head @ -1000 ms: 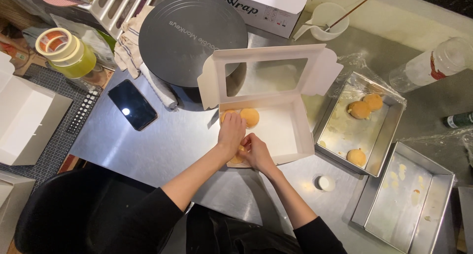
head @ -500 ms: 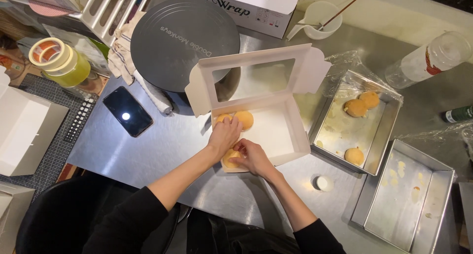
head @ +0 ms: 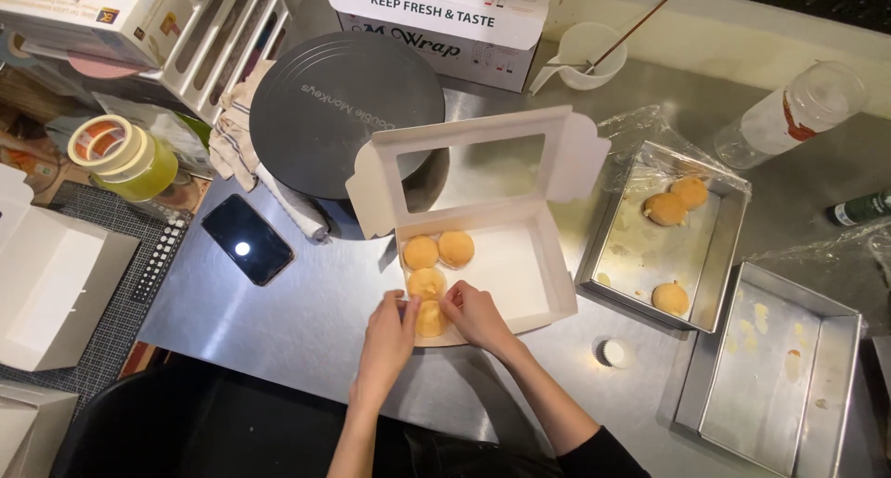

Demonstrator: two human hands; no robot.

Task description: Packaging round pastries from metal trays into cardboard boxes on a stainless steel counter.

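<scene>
Golden and round, a small baked bun [head: 430, 318] sits pinched between our two hands at the near-left corner of the white cardboard window box [head: 529, 274]: our left hand [head: 388, 334] grips its left side, our right hand [head: 473, 313] its right, fingers closed lightly on it. Three more golden buns [head: 438, 251] already lie in the box, two side by side along the back wall and one just behind the bun we hold, so we judge the left end filled and the right half, bare white card, still to fill. The windowed lid [head: 478, 167] stands open, leaning back.

To the right of the box, a square metal baking tin [head: 613, 255] with crumpled clear film at its far edge holds three remaining buns [head: 670, 298], two at the back and one near the front. A second, empty metal tin [head: 789, 376] lies just beyond it, smeared with residue. A white paper baking cup [head: 610, 352] rests on the steel bench [head: 278, 320] between the box and the tins.

Left of the box lies a black phone [head: 248, 239]; behind it, a dark round turntable [head: 346, 102]. Nothing blocks the way from tin to box.
</scene>
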